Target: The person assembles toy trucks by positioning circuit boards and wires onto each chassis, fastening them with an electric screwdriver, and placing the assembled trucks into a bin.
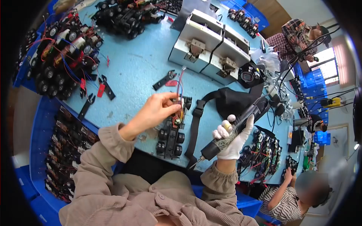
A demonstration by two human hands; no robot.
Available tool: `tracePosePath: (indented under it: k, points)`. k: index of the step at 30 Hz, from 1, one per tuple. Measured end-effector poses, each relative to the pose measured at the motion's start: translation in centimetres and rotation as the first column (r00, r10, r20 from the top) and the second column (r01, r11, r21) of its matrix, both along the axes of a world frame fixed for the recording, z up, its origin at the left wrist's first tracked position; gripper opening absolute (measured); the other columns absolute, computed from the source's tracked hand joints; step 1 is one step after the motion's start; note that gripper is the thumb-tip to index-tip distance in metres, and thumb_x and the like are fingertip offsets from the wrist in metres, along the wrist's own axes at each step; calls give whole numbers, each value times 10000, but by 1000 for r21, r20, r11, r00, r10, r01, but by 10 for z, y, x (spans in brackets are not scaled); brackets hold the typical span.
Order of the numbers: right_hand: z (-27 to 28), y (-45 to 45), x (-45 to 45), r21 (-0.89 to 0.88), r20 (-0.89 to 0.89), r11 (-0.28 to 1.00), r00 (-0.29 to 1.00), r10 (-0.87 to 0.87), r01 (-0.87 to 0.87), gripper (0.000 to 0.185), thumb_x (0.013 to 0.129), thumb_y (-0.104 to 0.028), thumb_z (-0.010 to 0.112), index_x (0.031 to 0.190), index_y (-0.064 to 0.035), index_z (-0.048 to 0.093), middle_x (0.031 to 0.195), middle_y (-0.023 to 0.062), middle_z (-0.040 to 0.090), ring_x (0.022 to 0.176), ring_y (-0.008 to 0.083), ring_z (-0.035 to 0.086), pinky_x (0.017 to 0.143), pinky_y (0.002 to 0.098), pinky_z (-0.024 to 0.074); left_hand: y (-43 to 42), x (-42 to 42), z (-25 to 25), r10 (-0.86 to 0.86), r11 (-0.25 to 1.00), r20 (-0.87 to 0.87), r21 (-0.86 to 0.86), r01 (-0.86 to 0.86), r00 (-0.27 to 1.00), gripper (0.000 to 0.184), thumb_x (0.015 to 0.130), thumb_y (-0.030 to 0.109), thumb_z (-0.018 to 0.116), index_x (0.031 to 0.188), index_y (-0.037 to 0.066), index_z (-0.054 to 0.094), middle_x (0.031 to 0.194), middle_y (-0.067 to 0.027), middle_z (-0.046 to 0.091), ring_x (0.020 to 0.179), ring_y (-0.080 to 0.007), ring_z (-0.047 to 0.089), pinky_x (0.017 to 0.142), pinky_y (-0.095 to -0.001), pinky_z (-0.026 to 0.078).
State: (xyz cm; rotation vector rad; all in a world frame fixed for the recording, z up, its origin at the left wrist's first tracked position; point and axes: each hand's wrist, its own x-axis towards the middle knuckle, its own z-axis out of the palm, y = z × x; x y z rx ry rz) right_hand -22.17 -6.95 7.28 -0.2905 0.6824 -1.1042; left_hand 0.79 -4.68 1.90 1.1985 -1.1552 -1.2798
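Note:
On the blue table in front of me lies a black toy truck chassis [171, 137] with several wheels and coloured wires. My left hand [154, 113], bare, pinches at its far end, where red and blue wires [180, 83] rise past the fingertips. The fingers hide exactly which part they press on. In my right hand [235, 139], which wears a white glove, is a black electric screwdriver [213, 147]. Its bit points down and left toward my lap, apart from the chassis. Thin tangled strands wrap the screwdriver near the fingers.
Piled toy chassis [62, 56] stand at the left, above a blue bin [36, 150] full of more. Black clips [164, 80] lie beyond the chassis. White-grey metal boxes [196, 49], a black strap [195, 128] and wired chassis [264, 150] surround the work spot. Other people sit at right.

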Motion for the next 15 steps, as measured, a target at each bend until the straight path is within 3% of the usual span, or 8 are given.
tracePosePath:
  k: [4,6,9,10,13,14,15]
  points:
    - [1,-1,7,44,-51,998,998,-36,38,560,776,-671,493,787,-115,559,517,-34,402,412,108,369,444,266,302,-2,-3,-15,49,999,12,-11,-49,999,304,834,77,600,1086,-81,544,775,-74,651,694,-80,596,641,-218,468]
    - [-4,-3,5,58,-42,998,999,7,-4,559,748,-687,511,767,-131,560,512,-15,416,406,140,397,447,297,345,-2,-2,-14,-15,1000,-29,-5,15,999,235,838,66,596,1039,-55,577,781,-56,638,697,-72,582,643,-213,464]
    - [-8,-2,10,91,-38,996,999,22,-18,550,744,-682,519,736,-132,534,523,7,432,412,159,421,447,321,377,2,3,-12,-129,989,102,-55,135,986,192,842,52,586,1001,-54,597,775,-49,635,677,-68,573,625,-201,455]
    - [-10,-2,11,110,-17,994,1000,23,-21,550,746,-682,517,735,-132,533,527,9,434,415,159,424,446,322,378,4,2,-11,-163,985,60,58,160,985,242,804,109,646,993,-40,615,819,-48,615,718,-84,554,658,-224,449]
    - [-15,-3,13,122,8,992,1000,18,-18,553,749,-684,513,735,-131,533,535,9,441,420,161,432,447,326,379,18,-6,3,47,974,455,-218,60,889,423,706,246,731,1033,-4,632,898,-98,578,802,-187,546,757,-285,440]
    - [-10,-1,19,120,-37,992,999,-31,36,562,762,-668,516,767,-109,568,512,-21,423,407,113,380,442,267,326,21,-5,2,9,982,476,-169,81,879,530,640,308,771,1048,5,620,1004,-129,513,977,-264,475,859,-332,395]
    - [-11,0,19,115,-22,992,999,-39,41,562,762,-667,517,767,-108,567,514,-19,426,408,114,384,442,268,331,24,-8,-1,36,976,486,-206,75,873,532,633,301,775,1048,7,617,1025,-129,504,997,-271,460,868,-339,389]
